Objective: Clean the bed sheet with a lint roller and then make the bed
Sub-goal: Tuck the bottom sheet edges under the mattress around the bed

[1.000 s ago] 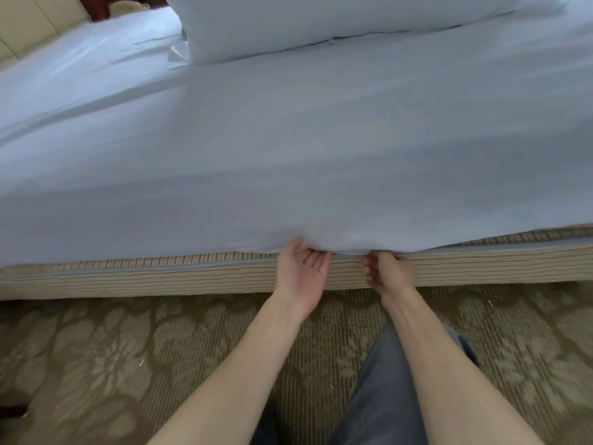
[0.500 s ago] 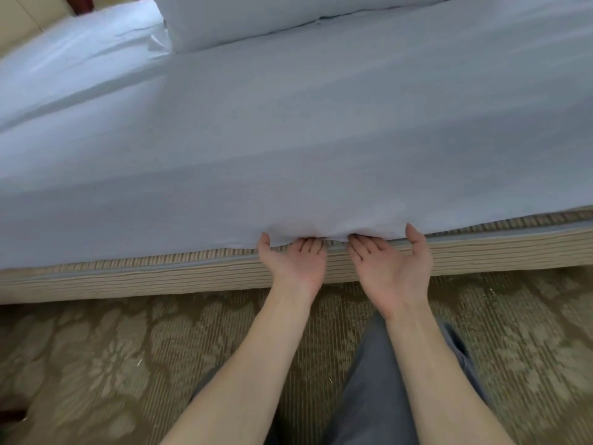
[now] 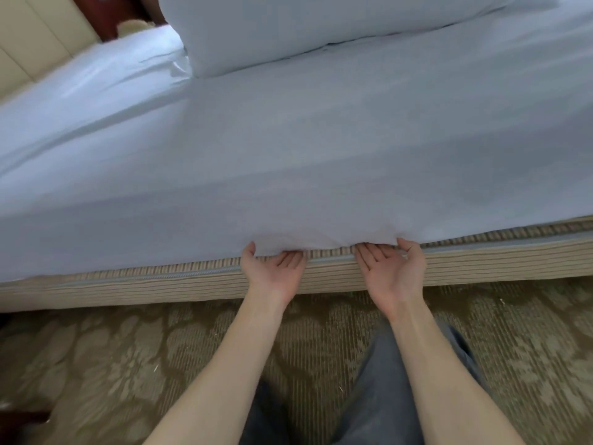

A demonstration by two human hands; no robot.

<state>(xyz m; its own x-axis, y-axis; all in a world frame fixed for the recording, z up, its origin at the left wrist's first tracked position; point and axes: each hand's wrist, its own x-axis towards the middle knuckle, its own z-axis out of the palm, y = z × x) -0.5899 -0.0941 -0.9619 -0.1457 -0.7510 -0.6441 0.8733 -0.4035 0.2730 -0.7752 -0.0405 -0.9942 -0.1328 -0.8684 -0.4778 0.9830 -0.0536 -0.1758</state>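
- White, smooth fabric bed sheet (image 3: pixel 321 162) lies spread over the whole top of the bed and hangs over the near side. Its lower edge bunches slightly just above your two hands.
- Your left hand (image 3: pixel 276 271) is palm up at that edge. The fingers are straight and close together, with their tips hidden under the sheet, and the thumb rests against the outside of the cloth.
- Your right hand (image 3: pixel 390 274) is near it to the right, also palm up. Its straight fingers are slipped under the same edge and the thumb is raised against the front of the cloth.
- Neither of your hands is curled round the sheet; both are flat and spread, touching it from below.
- Beige striped fabric bed base (image 3: pixel 144 284), with a grey piped seam, runs left to right under the sheet's edge. A short stretch of it shows between your hands.
- Large, plump white fabric pillow (image 3: pixel 305 24) sits on the sheet at the far end, well apart from your hands.
- Cream padded headboard panel (image 3: pixel 32 43) fills the upper left corner.
- Olive and tan floral carpet (image 3: pixel 96 364) covers the floor below the base, and your grey trouser leg (image 3: pixel 378 396) shows between your forearms.
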